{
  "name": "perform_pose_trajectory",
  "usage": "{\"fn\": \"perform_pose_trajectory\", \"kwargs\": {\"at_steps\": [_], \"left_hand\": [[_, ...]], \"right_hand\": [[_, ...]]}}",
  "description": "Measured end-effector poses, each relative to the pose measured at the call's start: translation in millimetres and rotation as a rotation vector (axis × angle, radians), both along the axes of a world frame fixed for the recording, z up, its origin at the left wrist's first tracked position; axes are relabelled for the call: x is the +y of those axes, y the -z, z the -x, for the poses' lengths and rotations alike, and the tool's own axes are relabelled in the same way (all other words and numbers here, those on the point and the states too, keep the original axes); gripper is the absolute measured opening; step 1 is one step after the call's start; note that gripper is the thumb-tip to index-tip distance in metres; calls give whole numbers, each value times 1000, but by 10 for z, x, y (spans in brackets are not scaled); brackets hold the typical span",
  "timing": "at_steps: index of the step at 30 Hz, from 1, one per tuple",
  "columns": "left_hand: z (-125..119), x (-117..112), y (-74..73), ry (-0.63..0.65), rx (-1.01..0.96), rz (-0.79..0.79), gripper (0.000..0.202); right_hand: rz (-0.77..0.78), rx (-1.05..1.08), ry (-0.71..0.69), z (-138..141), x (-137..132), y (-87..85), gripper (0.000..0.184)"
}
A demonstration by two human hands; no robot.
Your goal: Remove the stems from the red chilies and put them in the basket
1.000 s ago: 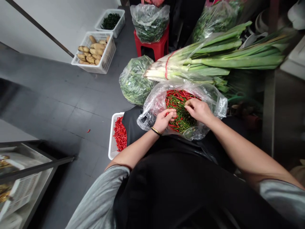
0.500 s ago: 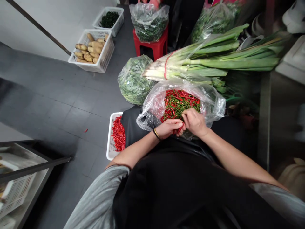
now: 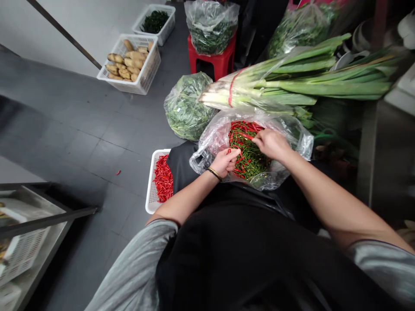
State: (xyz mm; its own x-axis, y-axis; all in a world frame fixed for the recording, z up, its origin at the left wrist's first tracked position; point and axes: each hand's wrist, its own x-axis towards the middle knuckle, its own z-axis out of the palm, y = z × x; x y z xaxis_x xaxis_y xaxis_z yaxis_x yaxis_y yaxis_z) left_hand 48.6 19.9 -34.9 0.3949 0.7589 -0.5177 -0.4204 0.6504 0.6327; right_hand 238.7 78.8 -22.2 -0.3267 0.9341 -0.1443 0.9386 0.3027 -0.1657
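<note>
A clear plastic bag (image 3: pixel 214 136) rests on my lap, full of red chillies and green stems (image 3: pixel 251 157). My left hand (image 3: pixel 225 160), with a gold bracelet on the wrist, is closed on red chillies at the bag's near left edge. My right hand (image 3: pixel 270 142) reaches deeper into the bag and pinches a red chilli (image 3: pixel 246 136) at the pile's far side. A white basket (image 3: pixel 151 190) of stemmed red chillies (image 3: pixel 162 178) sits on the floor by my left knee.
A bundle of large green onions (image 3: pixel 292 82) lies behind the bag. Bags of greens (image 3: pixel 184 108) sit on the floor and on a red stool (image 3: pixel 215 60). White crates hold ginger roots (image 3: pixel 128 65) and dark greens (image 3: pixel 155 20). A metal shelf (image 3: pixel 39 220) stands at left.
My hands were together at the bag's near edge half a second ago. The right hand has since reached forward into the pile and pinched a chilli; the left stayed near the edge.
</note>
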Motion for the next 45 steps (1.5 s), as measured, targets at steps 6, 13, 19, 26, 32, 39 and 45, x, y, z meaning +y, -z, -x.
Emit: {"fn": "perform_pose_trajectory", "kwargs": {"at_steps": [6, 13, 19, 26, 32, 39, 45], "left_hand": [[-21, -81, 95, 235, -70, -7, 46], [29, -234, 178, 172, 86, -223, 39], [169, -61, 46, -108, 29, -134, 28], [185, 12, 75, -48, 12, 12, 26], [5, -58, 146, 57, 150, -46, 34], [86, -198, -36, -9, 366, -553, 19], [237, -22, -55, -105, -31, -126, 35]], "right_hand": [[162, 437, -474, 86, -691, -196, 32], [739, 398, -442, 33, -728, -123, 30], [186, -226, -57, 133, -491, -24, 38], [160, -229, -30, 360, -305, 248, 37], [127, 39, -266, 191, -658, 14, 38], [616, 135, -224, 120, -832, 64, 34], [218, -303, -221, 309, -504, 238, 41]]}}
